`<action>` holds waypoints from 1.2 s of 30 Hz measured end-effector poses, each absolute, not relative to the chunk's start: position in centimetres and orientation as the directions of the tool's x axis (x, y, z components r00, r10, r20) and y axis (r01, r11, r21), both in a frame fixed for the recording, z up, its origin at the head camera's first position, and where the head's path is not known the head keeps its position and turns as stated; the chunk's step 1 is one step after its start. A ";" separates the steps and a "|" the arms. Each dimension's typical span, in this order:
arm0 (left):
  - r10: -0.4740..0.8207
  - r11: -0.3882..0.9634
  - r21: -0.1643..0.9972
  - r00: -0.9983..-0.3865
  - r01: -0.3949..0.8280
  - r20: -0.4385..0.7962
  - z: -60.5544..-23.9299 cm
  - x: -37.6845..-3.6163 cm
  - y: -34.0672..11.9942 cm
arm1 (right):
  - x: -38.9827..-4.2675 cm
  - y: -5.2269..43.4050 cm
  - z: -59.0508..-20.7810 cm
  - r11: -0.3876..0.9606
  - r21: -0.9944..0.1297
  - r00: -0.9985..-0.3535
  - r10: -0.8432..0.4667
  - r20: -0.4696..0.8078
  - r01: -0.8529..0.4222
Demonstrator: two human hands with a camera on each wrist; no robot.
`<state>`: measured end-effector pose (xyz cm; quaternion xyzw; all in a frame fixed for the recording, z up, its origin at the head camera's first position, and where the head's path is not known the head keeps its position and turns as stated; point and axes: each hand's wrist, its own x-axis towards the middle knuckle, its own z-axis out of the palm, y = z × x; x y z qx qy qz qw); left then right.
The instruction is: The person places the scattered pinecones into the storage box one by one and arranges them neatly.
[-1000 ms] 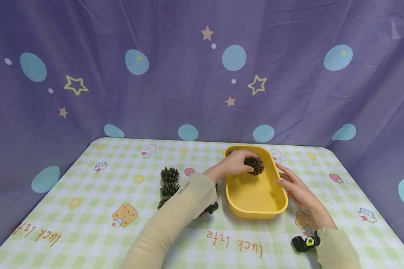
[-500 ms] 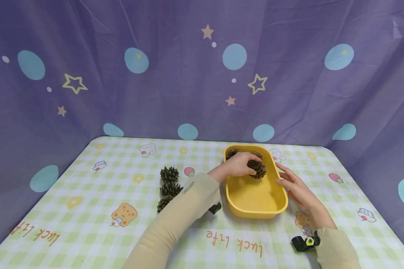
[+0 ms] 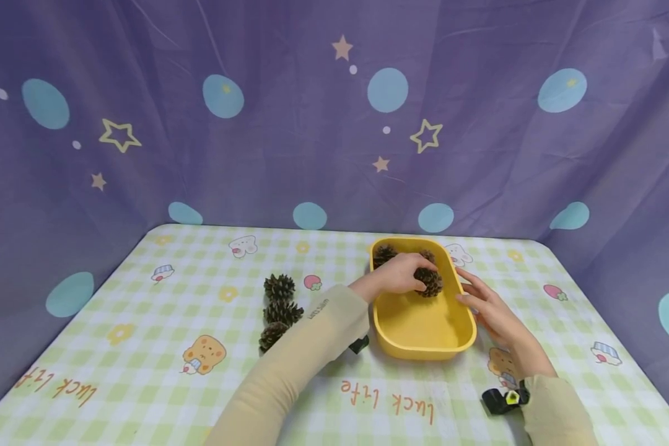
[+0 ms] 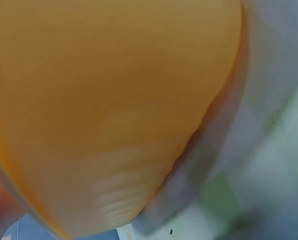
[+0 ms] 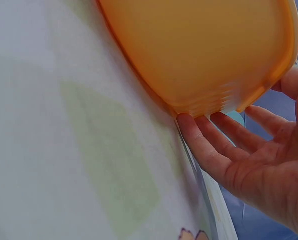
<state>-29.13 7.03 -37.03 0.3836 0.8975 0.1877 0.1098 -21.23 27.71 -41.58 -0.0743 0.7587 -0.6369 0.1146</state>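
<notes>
The left hand (image 3: 397, 275) grasped a brown, scaly pine cone (image 3: 429, 282) low inside the yellow oblong plastic tub (image 3: 424, 347). Two cones (image 3: 384, 253) lay beyond the grip. Three cones (image 3: 279, 288) remained outside, left of it. The right hand (image 3: 487, 306), fingers straight, steadied the tub's wall.

the left wrist view is a blur of the yellow tray (image 4: 114, 100); the left hand (image 3: 397, 274) hides part of the pinecone (image 3: 430, 282).
</notes>
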 end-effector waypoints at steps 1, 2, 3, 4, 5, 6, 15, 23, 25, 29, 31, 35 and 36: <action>0.733 0.635 0.415 -0.678 0.652 -0.055 -37.0 -29.1 7.0 | -21.2 27.7 -41.6 0.175 -0.984 -0.962 -0.261 -0.080 0.034; 0.735 0.635 0.411 -0.676 0.655 -0.057 -37.1 -29.1 7.1 | -21.3 27.7 -41.6 0.176 -0.984 -0.962 -0.262 -0.079 0.033; 0.735 0.636 0.409 -0.676 0.655 -0.060 -37.1 -29.0 7.1 | -21.3 27.7 -41.6 0.174 -0.984 -0.961 -0.264 -0.078 0.032; 0.735 0.636 0.409 -0.676 0.654 -0.062 -37.1 -29.0 7.1 | -21.3 27.7 -41.6 0.171 -0.985 -0.961 -0.266 -0.077 0.031; 0.732 0.640 0.407 -0.678 0.652 -0.064 -37.0 -29.0 7.1 | -21.3 27.7 -41.6 0.171 -0.985 -0.960 -0.268 -0.077 0.031; 0.727 0.643 0.414 -0.683 0.644 -0.066 -37.0 -29.0 7.1 | -21.3 27.7 -41.6 0.169 -0.985 -0.960 -0.269 -0.076 0.031; 0.699 0.664 0.420 -0.713 0.619 -0.054 -37.2 -29.0 7.5 | -21.4 27.6 -41.5 0.169 -0.985 -0.961 -0.264 -0.080 0.035; 0.679 0.671 0.435 -0.733 0.600 -0.037 -37.2 -28.6 7.6 | -21.3 27.5 -41.6 0.155 -0.987 -0.960 -0.269 -0.077 0.036; 0.679 0.670 0.434 -0.734 0.602 -0.030 -37.2 -28.6 7.7 | -21.3 27.5 -41.6 0.154 -0.987 -0.960 -0.271 -0.078 0.037; 0.679 0.668 0.437 -0.734 0.603 -0.025 -37.3 -28.7 7.7 | -21.3 27.6 -41.6 0.160 -0.986 -0.958 -0.276 -0.077 0.034; 0.680 0.666 0.437 -0.733 0.604 -0.025 -37.3 -28.8 7.6 | -21.3 27.6 -41.6 0.163 -0.986 -0.959 -0.273 -0.081 0.036; 0.685 0.660 0.431 -0.729 0.615 -0.009 -37.0 -28.9 7.5 | -21.3 27.7 -41.5 0.173 -0.984 -0.962 -0.259 -0.091 0.046; 0.687 0.657 0.429 -0.727 0.620 -0.002 -36.9 -28.9 7.4 | -21.2 27.7 -41.5 0.175 -0.983 -0.963 -0.254 -0.094 0.050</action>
